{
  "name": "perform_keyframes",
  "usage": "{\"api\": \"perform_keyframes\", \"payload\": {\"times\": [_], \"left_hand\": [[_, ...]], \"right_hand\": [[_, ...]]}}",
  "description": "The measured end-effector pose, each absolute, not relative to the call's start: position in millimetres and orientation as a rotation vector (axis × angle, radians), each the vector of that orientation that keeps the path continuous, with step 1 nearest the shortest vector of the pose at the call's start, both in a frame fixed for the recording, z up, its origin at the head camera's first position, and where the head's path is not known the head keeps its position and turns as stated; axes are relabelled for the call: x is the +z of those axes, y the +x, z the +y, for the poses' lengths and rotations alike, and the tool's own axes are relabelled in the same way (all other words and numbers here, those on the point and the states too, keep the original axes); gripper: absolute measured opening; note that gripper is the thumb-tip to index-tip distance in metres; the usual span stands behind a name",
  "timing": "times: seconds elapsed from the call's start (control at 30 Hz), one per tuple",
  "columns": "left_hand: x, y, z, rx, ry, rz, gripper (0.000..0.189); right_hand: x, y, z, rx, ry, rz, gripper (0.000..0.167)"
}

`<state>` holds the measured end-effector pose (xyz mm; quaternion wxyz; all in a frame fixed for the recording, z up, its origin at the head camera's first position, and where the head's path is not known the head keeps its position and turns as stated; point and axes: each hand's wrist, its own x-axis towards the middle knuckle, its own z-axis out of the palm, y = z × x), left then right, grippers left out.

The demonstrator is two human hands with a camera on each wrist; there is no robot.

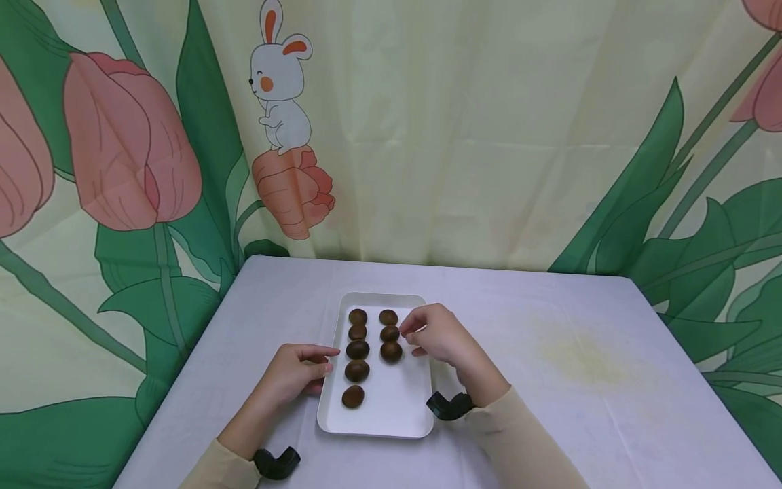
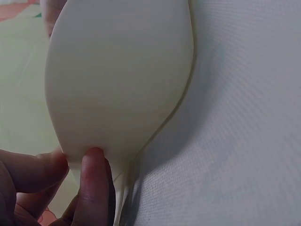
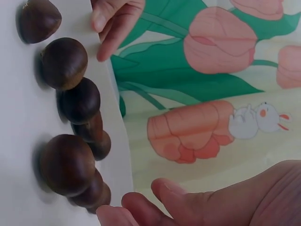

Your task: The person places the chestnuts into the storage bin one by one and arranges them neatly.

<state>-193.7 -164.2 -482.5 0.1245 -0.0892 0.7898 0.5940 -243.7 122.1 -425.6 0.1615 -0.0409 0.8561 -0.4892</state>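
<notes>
Shiny brown chestnuts lie in two columns on a white rectangular tray (image 1: 391, 418). The left column is longer, with its nearest chestnut (image 1: 353, 396) set slightly apart. My left hand (image 1: 299, 372) pinches the tray's left rim; in the left wrist view its thumb (image 2: 94, 183) presses the outer wall while other fingers meet the edge. My right hand (image 1: 441, 337) hovers over the tray's right side, fingertips right beside the middle chestnut (image 1: 389, 333) of the shorter column. Seen from the right wrist, the fingers (image 3: 141, 212) are loosely bent with nothing between them.
A white cloth covers the table (image 1: 550, 353) beneath the tray. Behind it hangs a curtain (image 1: 427, 136) printed with tulips and a rabbit on a carrot. Black wrist mounts (image 1: 451, 406) sit by both sleeves.
</notes>
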Motion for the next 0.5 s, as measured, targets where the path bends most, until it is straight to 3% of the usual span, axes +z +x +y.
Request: {"api": "perform_keyframes", "payload": {"times": [0.5], "left_hand": [[-483,-194,-165,1.742,-0.223,2.289,0.031]], "right_hand": [[-416,-243,159,-1.478,-0.052,2.433,0.018]]}}
